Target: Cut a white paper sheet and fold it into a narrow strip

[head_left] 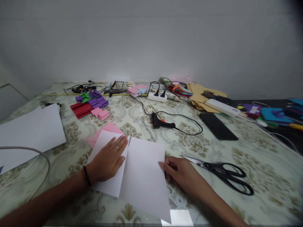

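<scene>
White paper [144, 170] lies in front of me in two panels. Whether it is one folded sheet or two pieces I cannot tell. My left hand [109, 160] rests flat on the left panel, fingers stretched out. At the paper's right edge, my right hand [178, 170] pinches the sheet between thumb and curled fingers. A pink paper envelope or folded piece [112, 127] shows partly from under the left panel's top. Black-handled scissors [220, 171] lie just right of my right hand, blades pointing towards it.
Beyond the paper sits a black glue gun [163, 122] with a looping cord. A dark phone [218, 126] and a power strip [157, 96] lie farther off. Folded coloured papers [81, 109] and larger white sheets [33, 132] are at left, with brown envelopes [201, 94] at the back right.
</scene>
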### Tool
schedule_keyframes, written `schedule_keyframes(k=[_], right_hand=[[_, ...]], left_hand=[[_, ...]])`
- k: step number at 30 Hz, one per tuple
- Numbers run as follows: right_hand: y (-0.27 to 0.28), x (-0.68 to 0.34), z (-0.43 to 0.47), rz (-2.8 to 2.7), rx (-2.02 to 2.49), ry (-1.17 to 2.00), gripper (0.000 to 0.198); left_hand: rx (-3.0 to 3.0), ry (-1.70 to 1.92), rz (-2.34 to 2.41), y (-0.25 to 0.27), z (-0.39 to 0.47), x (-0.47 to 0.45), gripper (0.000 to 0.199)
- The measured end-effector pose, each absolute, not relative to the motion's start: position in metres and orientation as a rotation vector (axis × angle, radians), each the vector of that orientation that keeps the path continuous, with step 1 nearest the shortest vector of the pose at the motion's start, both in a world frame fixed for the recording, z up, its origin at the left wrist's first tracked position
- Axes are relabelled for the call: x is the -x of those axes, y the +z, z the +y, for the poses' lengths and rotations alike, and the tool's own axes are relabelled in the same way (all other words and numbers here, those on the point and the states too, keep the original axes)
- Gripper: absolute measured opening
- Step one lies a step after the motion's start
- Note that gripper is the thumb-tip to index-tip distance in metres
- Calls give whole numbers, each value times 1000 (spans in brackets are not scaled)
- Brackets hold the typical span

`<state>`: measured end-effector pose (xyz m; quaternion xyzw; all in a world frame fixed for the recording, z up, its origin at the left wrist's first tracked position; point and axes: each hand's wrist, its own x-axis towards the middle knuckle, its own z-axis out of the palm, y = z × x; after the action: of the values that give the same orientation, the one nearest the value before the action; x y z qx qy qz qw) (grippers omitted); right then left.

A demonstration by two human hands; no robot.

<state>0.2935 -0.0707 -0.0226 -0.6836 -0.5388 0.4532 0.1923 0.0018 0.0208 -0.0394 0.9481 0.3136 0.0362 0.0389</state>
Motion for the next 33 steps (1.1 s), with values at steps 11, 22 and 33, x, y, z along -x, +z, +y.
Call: schedule_keyframes(k=[11, 22, 33], right_hand=[[-24, -307, -53, -1407, 1836, 1291, 44], [-29, -303, -61, -1453, 1905, 1311, 44], [-23, -299, -67, -1657, 1942, 1076, 43]], left_hand=[[-2938, 165, 973, -39, 21, -9, 61], [-2923, 159, 1001, -47, 19, -8, 61], [-2899, 171, 1009, -46, 18, -9, 60]])
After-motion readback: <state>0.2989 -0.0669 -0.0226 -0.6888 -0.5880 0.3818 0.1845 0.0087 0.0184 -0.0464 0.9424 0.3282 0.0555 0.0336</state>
